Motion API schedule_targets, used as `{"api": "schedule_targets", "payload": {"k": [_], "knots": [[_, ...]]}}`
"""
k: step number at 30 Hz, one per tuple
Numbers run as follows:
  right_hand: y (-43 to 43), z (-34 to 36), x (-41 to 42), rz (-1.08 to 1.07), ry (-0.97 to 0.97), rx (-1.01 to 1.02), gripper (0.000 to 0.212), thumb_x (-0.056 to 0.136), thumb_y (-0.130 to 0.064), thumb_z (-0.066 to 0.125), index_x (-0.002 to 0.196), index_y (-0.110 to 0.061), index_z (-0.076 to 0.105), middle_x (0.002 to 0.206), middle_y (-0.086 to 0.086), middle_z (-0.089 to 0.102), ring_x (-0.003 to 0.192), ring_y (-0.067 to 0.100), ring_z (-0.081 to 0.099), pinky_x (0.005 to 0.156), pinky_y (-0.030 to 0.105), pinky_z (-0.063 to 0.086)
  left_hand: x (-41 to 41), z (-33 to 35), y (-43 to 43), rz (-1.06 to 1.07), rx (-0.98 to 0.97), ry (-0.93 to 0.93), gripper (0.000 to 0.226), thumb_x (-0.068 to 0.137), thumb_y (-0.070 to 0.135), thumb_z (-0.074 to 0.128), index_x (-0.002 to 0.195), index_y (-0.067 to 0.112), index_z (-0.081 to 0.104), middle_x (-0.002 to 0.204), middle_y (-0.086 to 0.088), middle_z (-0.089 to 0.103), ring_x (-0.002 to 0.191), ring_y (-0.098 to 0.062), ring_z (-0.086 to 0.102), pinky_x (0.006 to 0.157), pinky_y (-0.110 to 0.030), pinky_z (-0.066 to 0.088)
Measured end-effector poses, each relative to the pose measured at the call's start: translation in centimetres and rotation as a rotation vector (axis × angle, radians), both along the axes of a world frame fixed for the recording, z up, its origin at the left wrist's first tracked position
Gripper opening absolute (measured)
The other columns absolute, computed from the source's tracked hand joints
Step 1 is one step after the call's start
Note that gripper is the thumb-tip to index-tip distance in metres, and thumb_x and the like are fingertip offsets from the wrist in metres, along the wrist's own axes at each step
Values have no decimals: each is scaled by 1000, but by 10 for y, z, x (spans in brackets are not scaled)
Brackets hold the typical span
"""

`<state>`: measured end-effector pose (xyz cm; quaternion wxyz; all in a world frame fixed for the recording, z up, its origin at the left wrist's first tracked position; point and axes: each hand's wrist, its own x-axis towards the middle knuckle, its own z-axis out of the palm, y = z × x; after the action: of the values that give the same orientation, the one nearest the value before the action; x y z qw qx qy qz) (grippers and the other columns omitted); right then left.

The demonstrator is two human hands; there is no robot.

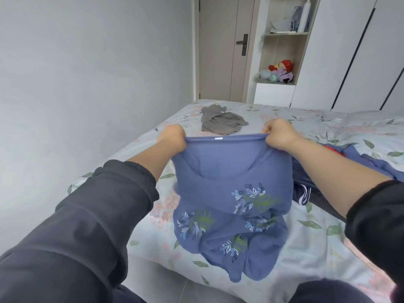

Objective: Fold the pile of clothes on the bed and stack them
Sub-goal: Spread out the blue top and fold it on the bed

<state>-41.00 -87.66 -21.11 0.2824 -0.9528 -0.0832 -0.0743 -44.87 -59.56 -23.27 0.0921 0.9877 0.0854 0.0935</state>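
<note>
Floral bed (317,232), blue garment (231,193) stretched between left hand (173,137), right hand (281,134)

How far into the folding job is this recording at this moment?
Done: no neat stack shows; the grey garment lies rumpled farther up the bed. In hand: the left hand and right hand grip the top band of the blue embroidered garment, its lower part draped on the bed. Left: folding that piece, the grey one, and the heap of clothes at the right.

Beige door (218,62), shelf (284,34) with plush toys (282,71), perhaps a bottle (305,15)
</note>
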Motion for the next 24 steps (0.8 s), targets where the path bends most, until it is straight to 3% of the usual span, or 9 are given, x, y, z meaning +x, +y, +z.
{"api": "schedule_targets", "payload": {"k": [2,4,7,10,12,14,17,20,24], "knots": [[0,-5,1,-134,-147,-176,20,77,4,49,90,-7,59,101,17,62,96,35,58,70,31,43,-1,-7,13,139,101,41,18,85,1,48,96,3,62,103,-16,62,97,-34,60,72,-33,43],[-3,-7,1,-221,-51,-346,24,83,-6,49,104,-6,60,114,18,60,103,35,57,76,33,42,-5,-13,26,222,14,150,21,89,7,43,100,2,60,95,-15,62,94,-33,62,73,-34,46],[-2,-7,-3,-177,188,-347,29,93,-17,39,113,-4,57,110,18,58,96,31,56,69,25,43,-10,-13,37,336,-581,187,20,90,9,34,77,5,49,65,-11,52,55,-25,53,49,-26,45],[20,5,-12,-88,384,189,23,90,-11,30,74,-14,46,66,7,41,50,18,37,47,16,25,-18,3,38,333,-1197,45,18,96,12,33,97,6,50,76,-12,57,58,-24,59,43,-25,51],[40,23,-18,-26,436,572,23,91,-10,25,78,-13,44,64,8,43,36,19,44,41,15,33,-23,24,43,281,-1373,-95,25,97,9,35,100,7,60,79,-15,63,63,-28,68,52,-32,58],[63,47,-27,78,406,794,25,96,-11,23,95,-7,48,78,17,59,50,26,64,43,24,52,-28,50,49,209,-1335,-246,34,97,3,37,100,8,70,88,-15,63,84,-30,69,69,-38,60],[99,88,-39,256,271,841,21,99,-8,31,97,-5,52,114,24,59,95,32,61,70,32,52,-43,96,61,184,-1215,-470,38,97,2,36,133,4,47,120,-18,58,89,-27,61,60,-30,57],[129,136,-50,226,-28,708,24,92,-1,39,95,-12,59,95,10,60,91,27,57,59,28,44,-66,144,76,160,-1050,-630,50,95,-1,36,143,10,31,140,-12,44,112,-27,53,62,-21,52],[149,189,-67,191,-312,562,31,85,3,36,107,-3,57,94,8,51,87,24,47,67,28,34,-105,199,101,181,-933,-855,60,90,3,31,148,17,22,140,-13,40,119,-34,50,95,-45,48]]}}
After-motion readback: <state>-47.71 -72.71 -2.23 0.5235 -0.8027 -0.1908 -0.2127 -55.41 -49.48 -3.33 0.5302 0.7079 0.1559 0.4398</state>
